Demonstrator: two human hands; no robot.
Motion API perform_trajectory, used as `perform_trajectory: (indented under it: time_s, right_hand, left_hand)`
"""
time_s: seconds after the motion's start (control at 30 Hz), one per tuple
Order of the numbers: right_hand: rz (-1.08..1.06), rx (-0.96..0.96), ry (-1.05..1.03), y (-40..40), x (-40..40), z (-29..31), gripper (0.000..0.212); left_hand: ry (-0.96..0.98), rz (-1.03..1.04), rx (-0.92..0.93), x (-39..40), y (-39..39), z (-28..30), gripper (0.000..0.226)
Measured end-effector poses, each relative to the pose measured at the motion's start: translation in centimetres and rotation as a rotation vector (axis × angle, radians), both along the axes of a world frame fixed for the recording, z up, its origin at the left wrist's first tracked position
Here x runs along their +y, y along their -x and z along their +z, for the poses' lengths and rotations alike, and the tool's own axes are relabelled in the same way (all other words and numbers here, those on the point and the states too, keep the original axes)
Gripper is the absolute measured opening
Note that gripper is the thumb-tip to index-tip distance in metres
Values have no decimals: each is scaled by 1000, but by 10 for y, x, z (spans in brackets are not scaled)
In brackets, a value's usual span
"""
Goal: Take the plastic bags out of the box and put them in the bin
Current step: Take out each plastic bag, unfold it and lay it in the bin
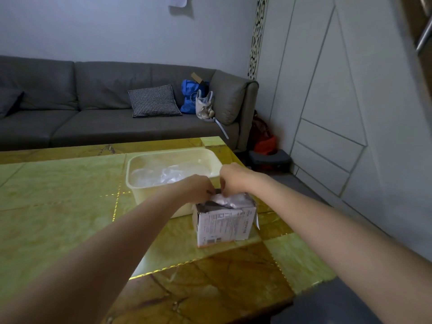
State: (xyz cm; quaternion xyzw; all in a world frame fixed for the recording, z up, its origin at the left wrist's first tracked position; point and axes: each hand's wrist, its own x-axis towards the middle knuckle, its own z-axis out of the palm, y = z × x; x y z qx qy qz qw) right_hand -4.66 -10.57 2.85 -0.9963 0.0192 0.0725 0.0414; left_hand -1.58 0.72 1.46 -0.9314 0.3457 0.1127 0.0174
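Centrally, box [224, 220] set on bench [58, 195], touching bin [140, 160] behind. Plastic bags [230, 199] at box mouth pinched by left hand [198, 187] and right hand [233, 177]. More bags seen in bin. Sofa [105, 113] beyond.

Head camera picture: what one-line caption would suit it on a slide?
Both hands, left and right, pinch plastic bags at the open box beside a cream bin already holding some.

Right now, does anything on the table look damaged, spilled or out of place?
Only the box: its top edge looks torn and ragged where both hands, left hand and right hand, pull at the plastic bags. The bin stands upright with clear plastic inside. Nothing has spilled onto the table.
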Motion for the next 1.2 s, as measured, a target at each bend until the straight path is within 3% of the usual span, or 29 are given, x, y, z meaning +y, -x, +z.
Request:
perform_trajectory:
  time_s: [0.1, 0.23, 0.33, 0.43, 0.5, 0.63, 0.7, 0.77, 0.9, 0.97, 1.1, 1.2]
  right_hand:
    - [13, -73, -164, -1, -3, 14, 15]
    - [20, -167, -283, 2, -5, 27, 18]
    - [-111, -94, -577, 3, -9, 31, 40]
    - [-325, -81, -794, -1, -14, 31, 52]
    - [-429, -30, -874, 0, -18, 27, 61]
    - [-477, 119, -1141, 7, -21, 23, 51]
    - [-418, 40, -1181, 6, -21, 22, 25]
    - [-352, -97, -1196, 4, -20, 25, 3]
    - [-227, -233, -1193, 2, -20, 34, 17]
    - [-162, -240, -1223, 2, -19, 36, 25]
    - [-47, -247, -1239, 4, -16, 38, 35]
    - [-93, -336, -1201, 3, -18, 41, 38]
  left_hand:
    - [106, 55, -30, 4, -1, 0, 28]
    - [389, 132, -122, 12, -4, 5, 21]
    - [560, 169, -119, 15, -7, 14, 19]
    - [740, 176, 43, 16, -7, 24, 9]
    - [851, 159, 190, 18, -6, 27, 17]
    - [892, 97, 211, 24, 0, 34, 26]
    - [837, 59, 162, 25, 1, 36, 25]
    - [904, 71, 261, 28, 0, 35, 22]
    - [1148, 325, 795, 39, -3, 33, 62]
    - [1131, 339, 814, 43, -4, 29, 58]
    - [1040, 223, 695, 43, -1, 22, 16]
    - [1002, 228, 693, 49, -4, 22, 14]
